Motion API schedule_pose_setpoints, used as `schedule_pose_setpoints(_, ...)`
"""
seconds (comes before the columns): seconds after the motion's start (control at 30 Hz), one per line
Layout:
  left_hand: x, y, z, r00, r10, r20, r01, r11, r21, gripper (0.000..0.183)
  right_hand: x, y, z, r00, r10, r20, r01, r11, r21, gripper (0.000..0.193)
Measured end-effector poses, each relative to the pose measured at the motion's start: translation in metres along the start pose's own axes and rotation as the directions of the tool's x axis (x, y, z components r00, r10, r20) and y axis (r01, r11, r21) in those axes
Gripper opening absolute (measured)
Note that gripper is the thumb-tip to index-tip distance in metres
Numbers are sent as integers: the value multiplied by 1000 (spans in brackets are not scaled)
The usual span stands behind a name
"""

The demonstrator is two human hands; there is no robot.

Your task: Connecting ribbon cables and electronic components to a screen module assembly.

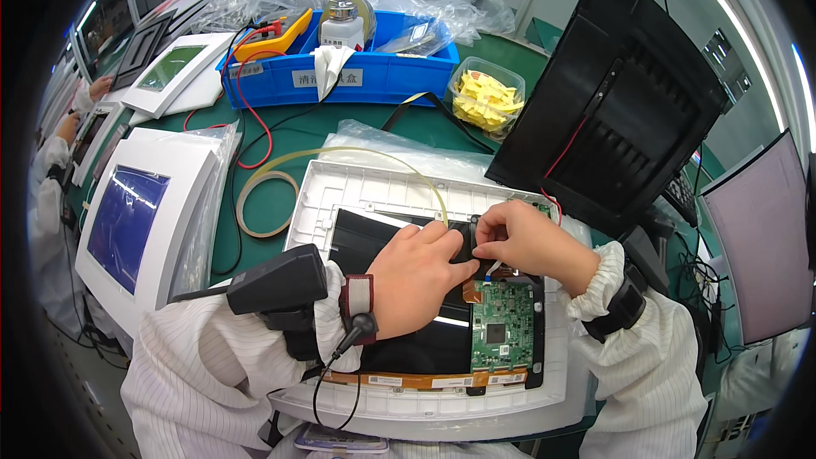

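Observation:
My left hand [414, 279] is over a black display panel [382, 348], fingers curled and thumb stretched toward the right hand. A thin yellowish tape strip [399, 158] arcs down behind its fingers; whether they grip it is hidden. My right hand [529, 240] pinches at the panel's upper right, close to the left thumb; what sits between its fingertips is too small to make out. Just below is a short white-and-blue flat cable [491, 270], above a green circuit board [502, 323]. The panel lies in a white plastic housing [327, 183].
A tape roll [246, 204] lies left of the housing. Behind stand a blue bin [280, 82] with a bottle and yellow meter, and a tub of yellow pieces [486, 98]. A black panel [608, 93] leans at right. White framed screens [127, 221] stand left; another person's hands [68, 127] are beyond.

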State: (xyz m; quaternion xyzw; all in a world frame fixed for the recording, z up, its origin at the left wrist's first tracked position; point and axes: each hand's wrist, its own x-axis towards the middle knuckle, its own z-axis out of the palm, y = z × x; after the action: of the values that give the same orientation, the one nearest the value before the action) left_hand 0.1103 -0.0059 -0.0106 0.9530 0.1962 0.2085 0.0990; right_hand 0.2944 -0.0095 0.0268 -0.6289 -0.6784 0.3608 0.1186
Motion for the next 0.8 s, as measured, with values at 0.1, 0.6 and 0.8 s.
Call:
schedule_pose_setpoints(0.1,2,-3,3,998,-27,-60,23,998,-65,30,-3,1,0,996,-81,-33,81,997,13,9)
schedule_pose_setpoints(0.6,17,5,18,920,-352,-174,277,896,-347,12,-5,10,-2,980,-193,-44,197,974,116,11)
schedule_pose_setpoints(0.8,20,7,17,905,-398,-153,330,881,-339,10,-6,10,-2,971,-236,-33,238,959,156,12)
